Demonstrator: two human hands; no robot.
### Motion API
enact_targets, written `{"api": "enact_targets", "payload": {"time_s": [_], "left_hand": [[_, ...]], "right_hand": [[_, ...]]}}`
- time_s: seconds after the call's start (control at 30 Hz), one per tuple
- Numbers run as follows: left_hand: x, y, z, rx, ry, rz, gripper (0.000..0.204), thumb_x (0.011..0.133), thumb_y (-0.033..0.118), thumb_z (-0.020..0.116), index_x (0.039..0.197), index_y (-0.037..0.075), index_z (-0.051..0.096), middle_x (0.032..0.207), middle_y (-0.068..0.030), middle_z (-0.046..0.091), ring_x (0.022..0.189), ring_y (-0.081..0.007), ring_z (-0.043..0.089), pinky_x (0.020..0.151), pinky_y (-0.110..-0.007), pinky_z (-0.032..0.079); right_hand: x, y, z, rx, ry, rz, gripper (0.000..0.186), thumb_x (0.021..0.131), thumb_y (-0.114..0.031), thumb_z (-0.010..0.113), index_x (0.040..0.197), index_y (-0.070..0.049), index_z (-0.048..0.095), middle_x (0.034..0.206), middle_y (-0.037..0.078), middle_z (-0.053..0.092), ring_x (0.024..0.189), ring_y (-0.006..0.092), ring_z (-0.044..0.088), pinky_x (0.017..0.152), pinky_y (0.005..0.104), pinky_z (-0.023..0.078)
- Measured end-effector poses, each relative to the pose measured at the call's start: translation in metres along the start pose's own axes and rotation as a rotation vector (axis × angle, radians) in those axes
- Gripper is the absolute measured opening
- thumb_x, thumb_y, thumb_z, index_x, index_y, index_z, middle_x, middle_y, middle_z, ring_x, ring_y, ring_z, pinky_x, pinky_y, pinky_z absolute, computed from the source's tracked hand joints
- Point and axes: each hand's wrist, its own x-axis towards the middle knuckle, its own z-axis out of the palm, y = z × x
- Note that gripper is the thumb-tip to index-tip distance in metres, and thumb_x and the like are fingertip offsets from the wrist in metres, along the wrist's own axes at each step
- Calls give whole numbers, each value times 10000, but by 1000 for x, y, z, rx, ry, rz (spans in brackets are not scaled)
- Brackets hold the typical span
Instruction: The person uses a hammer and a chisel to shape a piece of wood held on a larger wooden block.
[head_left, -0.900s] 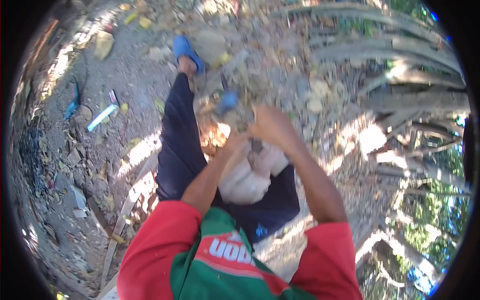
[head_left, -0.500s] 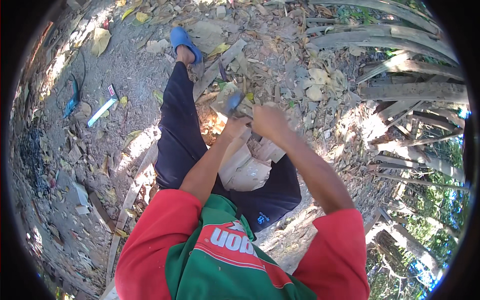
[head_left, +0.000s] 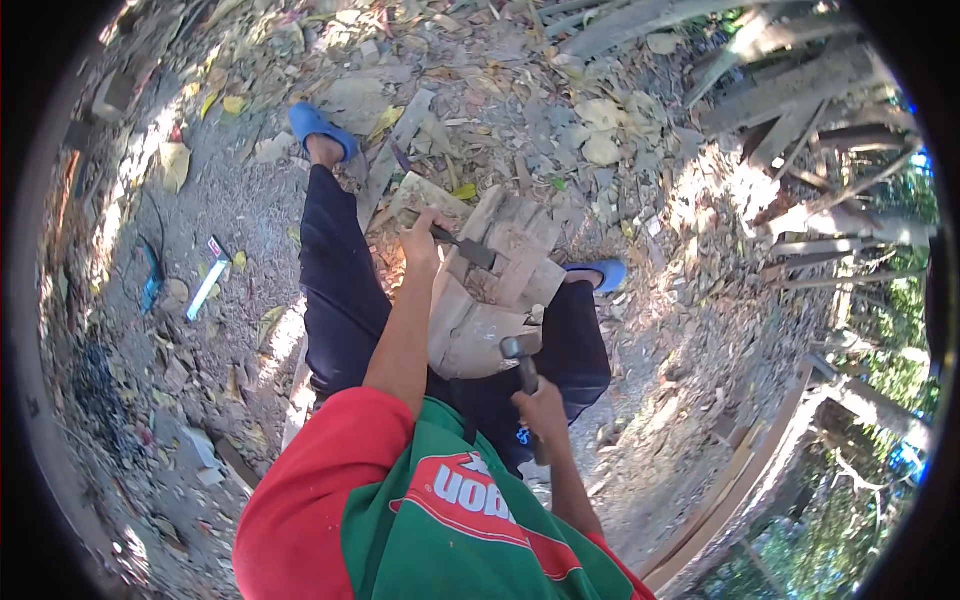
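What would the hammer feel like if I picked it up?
The hammer would probably feel top-heavy, since its blocky grey head looks like metal. It likely won't bend, because its handle looks straight and solid.

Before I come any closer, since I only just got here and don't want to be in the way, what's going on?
A person's left hand holds a chisel, its flat blade over the pale carved wood between the legs; whether it touches is hard to tell. The right hand grips a hammer by the handle, its head apart from the chisel. A blue tool and a narrow pale strip lie on the ground to the left.
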Motion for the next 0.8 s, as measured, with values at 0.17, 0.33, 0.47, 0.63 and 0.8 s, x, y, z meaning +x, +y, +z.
{"api": "enact_targets", "payload": {"time_s": [0.17, 0.33, 0.47, 0.63, 0.8], "left_hand": [[-26, 8, 56, 104, 562, -42, 220, 904, 224, 649, 783, 60, 563, 659, -52, 563, 614, -181, 570, 574, -385, 495], [-58, 62, 91, -510, 333, -63, 431, 937, 470, 626, 764, 92, 510, 657, -52, 540, 642, -182, 538, 596, -405, 494], [-35, 119, 121, -229, 100, -1, 427, 935, 477, 632, 826, 94, 476, 653, -28, 469, 586, -172, 483, 595, -365, 488], [-128, 156, 141, 374, -181, 124, 328, 948, 358, 652, 857, 89, 488, 651, -14, 459, 579, -155, 497, 525, -317, 464], [-186, 181, 95, 380, -166, 139, 292, 970, 340, 620, 885, 96, 484, 663, -17, 478, 589, -147, 508, 538, -298, 466]], "right_hand": [[-9, 49, 58, -248, -7, -33, 373, 766, -254, 649, 1003, 28, 592, 835, 254, 673, 777, 377, 689, 719, 479, 544], [-8, 42, 69, -355, -5, -106, 472, 769, -317, 665, 1101, 2, 558, 965, 310, 665, 929, 490, 645, 838, 554, 510], [12, 52, 74, -333, -81, -217, 451, 758, -306, 694, 1047, 11, 555, 885, 253, 685, 795, 421, 685, 715, 504, 548], [21, 56, 62, 462, -446, -6, 205, 788, -173, 669, 898, -36, 563, 696, 92, 623, 546, 205, 627, 504, 358, 503], [-15, 10, 39, 984, -374, -270, 223, 789, -122, 647, 991, -29, 624, 814, 92, 675, 724, 198, 667, 633, 313, 529]]}}
